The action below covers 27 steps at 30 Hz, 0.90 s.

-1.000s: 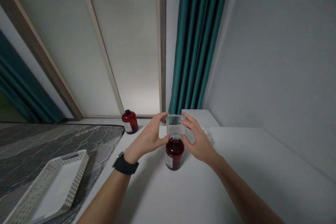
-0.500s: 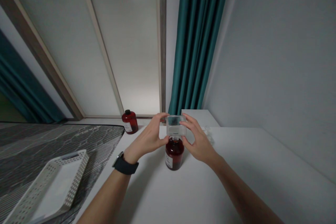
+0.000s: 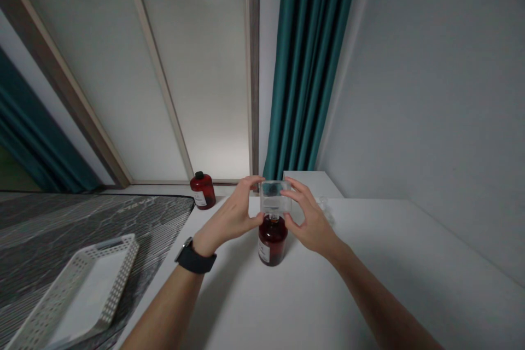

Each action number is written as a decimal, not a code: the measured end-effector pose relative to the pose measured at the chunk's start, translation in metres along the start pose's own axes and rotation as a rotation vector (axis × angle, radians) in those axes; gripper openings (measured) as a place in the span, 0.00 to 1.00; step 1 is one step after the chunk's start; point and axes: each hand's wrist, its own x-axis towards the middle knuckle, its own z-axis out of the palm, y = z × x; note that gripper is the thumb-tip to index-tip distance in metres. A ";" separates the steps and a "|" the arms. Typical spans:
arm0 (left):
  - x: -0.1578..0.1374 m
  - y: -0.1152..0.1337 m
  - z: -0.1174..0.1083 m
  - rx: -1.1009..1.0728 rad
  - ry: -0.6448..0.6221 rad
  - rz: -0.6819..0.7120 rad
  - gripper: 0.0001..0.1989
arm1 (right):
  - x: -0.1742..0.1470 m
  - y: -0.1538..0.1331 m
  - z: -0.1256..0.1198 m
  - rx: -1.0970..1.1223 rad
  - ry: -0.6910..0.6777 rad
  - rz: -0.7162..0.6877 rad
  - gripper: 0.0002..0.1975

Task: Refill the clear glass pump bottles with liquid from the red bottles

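Between my two hands is a clear, boxy plastic container (image 3: 275, 201), gripped from both sides just above a dark red bottle (image 3: 272, 240). My left hand (image 3: 238, 208) has thumb and fingers on the container's left side; a dark watch is on that wrist. My right hand (image 3: 309, 221) pinches the right side the same way. The bottle stands upright on the white table (image 3: 262, 306), its white label facing front left. Its neck meets or sits just under the container's bottom; I cannot tell whether they touch.
A second red bottle (image 3: 202, 191) with a black cap stands at the table's far left corner. Some clear objects (image 3: 326, 209) lie behind my right hand, partly hidden. A white perforated basket (image 3: 94, 290) rests left of the table on a dark patterned surface (image 3: 45, 240).
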 end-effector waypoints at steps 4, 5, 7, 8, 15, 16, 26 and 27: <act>0.000 0.001 -0.001 0.012 -0.005 0.004 0.37 | 0.000 -0.001 0.000 -0.008 0.003 -0.009 0.29; 0.000 0.001 -0.001 0.015 -0.005 0.003 0.37 | 0.000 -0.001 0.000 -0.009 0.005 -0.010 0.29; 0.000 0.000 -0.001 0.017 -0.004 0.003 0.37 | 0.000 -0.001 -0.001 -0.011 0.005 -0.012 0.29; 0.000 0.000 -0.001 0.016 -0.003 0.003 0.37 | 0.000 -0.001 -0.001 -0.012 0.005 -0.013 0.29; 0.000 0.003 -0.003 0.020 -0.005 0.005 0.37 | 0.000 -0.001 -0.002 -0.018 0.009 -0.025 0.29; 0.000 0.003 -0.003 0.021 -0.006 0.005 0.37 | 0.000 -0.002 -0.002 -0.021 0.010 -0.026 0.29; 0.000 0.001 -0.001 0.017 0.030 0.051 0.38 | 0.001 -0.003 -0.004 -0.070 0.018 -0.079 0.27; 0.000 0.001 -0.001 0.018 0.030 0.055 0.38 | 0.002 -0.003 -0.004 -0.075 0.016 -0.082 0.27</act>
